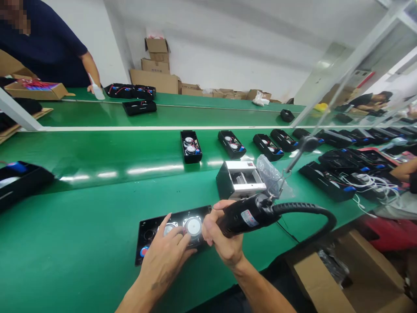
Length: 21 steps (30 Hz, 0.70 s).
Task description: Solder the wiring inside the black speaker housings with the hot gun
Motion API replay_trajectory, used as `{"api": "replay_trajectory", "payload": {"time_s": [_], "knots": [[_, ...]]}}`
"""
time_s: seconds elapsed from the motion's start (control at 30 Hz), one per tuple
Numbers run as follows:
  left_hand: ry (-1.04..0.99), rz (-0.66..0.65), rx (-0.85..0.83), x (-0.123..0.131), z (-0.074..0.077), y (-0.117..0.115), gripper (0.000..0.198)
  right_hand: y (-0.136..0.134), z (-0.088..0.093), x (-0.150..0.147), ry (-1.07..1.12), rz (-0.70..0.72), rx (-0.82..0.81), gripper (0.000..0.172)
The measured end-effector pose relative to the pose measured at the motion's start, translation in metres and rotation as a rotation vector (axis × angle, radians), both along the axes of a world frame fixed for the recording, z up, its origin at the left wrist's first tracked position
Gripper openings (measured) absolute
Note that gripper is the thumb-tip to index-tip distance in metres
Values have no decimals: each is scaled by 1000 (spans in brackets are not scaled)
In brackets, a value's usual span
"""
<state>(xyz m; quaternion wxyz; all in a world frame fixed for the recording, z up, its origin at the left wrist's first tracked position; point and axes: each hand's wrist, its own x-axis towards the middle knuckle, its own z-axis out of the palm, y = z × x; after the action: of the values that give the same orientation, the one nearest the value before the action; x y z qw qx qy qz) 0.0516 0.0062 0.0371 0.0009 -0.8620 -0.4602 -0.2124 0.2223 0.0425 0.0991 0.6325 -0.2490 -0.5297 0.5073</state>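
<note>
A black speaker box or panel [150, 222] with two round silver speakers lies on the green bench directly before me; one speaker [194, 226] catches the light. Over the panel rests my left hand [167, 254], its fingers stretched and apart, partly covering the other speaker. A blue and red part [143, 251] shows at the panel's left end. My right hand [224, 241] is wrapped round a black electric screwdriver [249, 217], which hangs from a hook and trails a thick cable. The screwdriver's tip is hidden behind that hand, beside the right-hand speaker.
A black-and-silver screw feeder [241, 165] stands behind the screwdriver, with a clear plastic bag [270, 174] beside it. Black speaker boxes [191, 148] line the green belt. More boxes and white cables [371, 184] lie right. Co-workers [48, 43] are across and right. An open carton [325, 282] sits below.
</note>
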Motion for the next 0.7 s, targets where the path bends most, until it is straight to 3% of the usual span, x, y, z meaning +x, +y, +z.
{"api": "replay_trajectory", "payload": {"time_s": [0.23, 0.4, 0.6, 0.7], "knots": [[-39, -6, -25, 1, -3, 0, 19, -8, -8, -1, -184, -3, 62, 24], [-81, -29, -56, -3, -5, 3, 32, -11, -7, 2, -396, -109, 181, 28], [-128, 1, -59, 12, -23, 2, 25, -10, -16, -6, -428, -167, 276, 16], [-126, 25, -34, 12, -31, 3, 17, -14, -20, -6, -339, -148, 150, 15]]}}
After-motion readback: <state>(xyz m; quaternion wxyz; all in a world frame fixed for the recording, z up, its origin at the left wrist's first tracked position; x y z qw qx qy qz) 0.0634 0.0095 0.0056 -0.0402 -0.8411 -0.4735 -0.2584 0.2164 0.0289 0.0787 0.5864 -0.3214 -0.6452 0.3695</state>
